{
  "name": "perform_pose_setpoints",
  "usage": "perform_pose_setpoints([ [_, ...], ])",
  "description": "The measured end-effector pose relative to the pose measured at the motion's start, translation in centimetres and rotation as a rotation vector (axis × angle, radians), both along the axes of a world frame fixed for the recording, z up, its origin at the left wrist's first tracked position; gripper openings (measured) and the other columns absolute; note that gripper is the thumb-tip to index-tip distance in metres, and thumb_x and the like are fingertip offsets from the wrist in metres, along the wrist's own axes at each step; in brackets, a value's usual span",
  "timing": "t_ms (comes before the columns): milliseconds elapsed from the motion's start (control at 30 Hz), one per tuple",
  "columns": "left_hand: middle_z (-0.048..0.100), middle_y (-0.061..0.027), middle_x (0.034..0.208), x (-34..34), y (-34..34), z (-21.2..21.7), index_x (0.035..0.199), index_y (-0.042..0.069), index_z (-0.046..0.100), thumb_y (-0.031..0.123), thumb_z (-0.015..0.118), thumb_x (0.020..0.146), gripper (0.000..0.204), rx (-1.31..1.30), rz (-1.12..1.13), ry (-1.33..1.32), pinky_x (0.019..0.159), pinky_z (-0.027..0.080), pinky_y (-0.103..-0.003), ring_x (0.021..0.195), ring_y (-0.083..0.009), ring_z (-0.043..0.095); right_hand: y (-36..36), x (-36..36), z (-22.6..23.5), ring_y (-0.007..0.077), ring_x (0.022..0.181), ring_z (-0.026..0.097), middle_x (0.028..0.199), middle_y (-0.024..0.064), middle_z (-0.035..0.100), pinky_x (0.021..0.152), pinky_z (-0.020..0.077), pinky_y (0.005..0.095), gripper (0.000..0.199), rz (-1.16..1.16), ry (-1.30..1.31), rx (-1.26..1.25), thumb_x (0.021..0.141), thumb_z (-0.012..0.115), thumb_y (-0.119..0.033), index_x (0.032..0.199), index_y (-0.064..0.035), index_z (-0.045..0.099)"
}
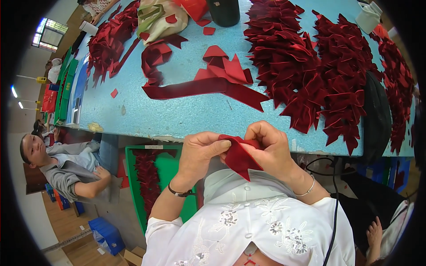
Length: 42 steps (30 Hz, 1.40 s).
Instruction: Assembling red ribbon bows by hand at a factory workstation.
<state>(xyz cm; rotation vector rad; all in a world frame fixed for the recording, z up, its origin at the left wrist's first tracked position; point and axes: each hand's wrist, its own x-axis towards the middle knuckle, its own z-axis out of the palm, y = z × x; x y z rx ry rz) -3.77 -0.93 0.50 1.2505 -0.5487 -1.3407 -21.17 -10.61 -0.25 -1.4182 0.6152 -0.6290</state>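
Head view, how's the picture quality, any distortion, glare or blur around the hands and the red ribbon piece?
Head view: strong fisheye bending, the blue table edge curves and black corners ring the frame; light is even and soft, with no harsh glare apart from a bright window at upper left; the left hand, the right hand and the folded red ribbon piece are sharp, while things near the rim look stretched and softer.

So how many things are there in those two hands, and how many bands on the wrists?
Red fabric piece, pinched by left hand and right hand: 1
Dark band, left wrist: 1
Silver bangle, right wrist: 1
Total: 3
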Motion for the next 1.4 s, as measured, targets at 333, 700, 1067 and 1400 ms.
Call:
perform_pose_setpoints([
  [333,0.068,-0.0044,0.081,-0.3,0.0,-0.6,0.089,-0.001,0.069,0.008,0.067,0.088,0.010,0.050,-0.003,0.213,0.067,0.050,-0.023,0.073,-0.0097,0.061,0.6,0.6,-0.6,0.0213,0.058,0.056,0.073,0.0084,0.058,0.047,0.0435,0.0304,0.027,-0.205,-0.140,-0.885,0.063,0.067,0.010,0.087,-0.0010,0.062],
  [700,0.066,-0.0049,0.081,-1.7,-1.1,1.9,0.094,-0.002,0.067,0.011,0.061,0.091,0.014,0.221,0.031,0.142,0.067,0.049,-0.024,0.073,-0.0113,0.061,1.0,0.5,-0.9,0.0265,0.059,0.055,0.073,0.0116,0.056,0.049,0.0448,0.0353,0.027,-0.186,-0.078,-1.013,0.061,0.064,0.006,0.088,0.0025,0.061],
  [1067,0.063,-0.0022,0.083,-2.0,-1.4,-0.2,0.093,0.005,0.063,0.011,0.055,0.091,0.010,0.064,0.310,0.062,0.063,0.048,-0.025,0.073,-0.0104,0.060,1.7,1.2,-1.2,0.0271,0.064,0.056,0.074,0.0124,0.049,0.051,0.0476,0.0350,0.021,-0.237,0.004,-1.078,0.063,0.062,0.000,0.081,-0.0006,0.050],
  [1400,0.063,-0.0027,0.081,-2.1,-3.5,1.2,0.088,0.005,0.062,0.010,0.053,0.093,0.011,-0.074,0.215,0.008,0.063,0.048,-0.025,0.072,-0.0119,0.060,1.4,0.6,-0.1,0.0255,0.063,0.057,0.076,0.0107,0.051,0.045,0.0459,0.0334,0.028,-0.265,0.061,-1.028,0.070,0.063,-0.001,0.096,0.0023,0.052],
])
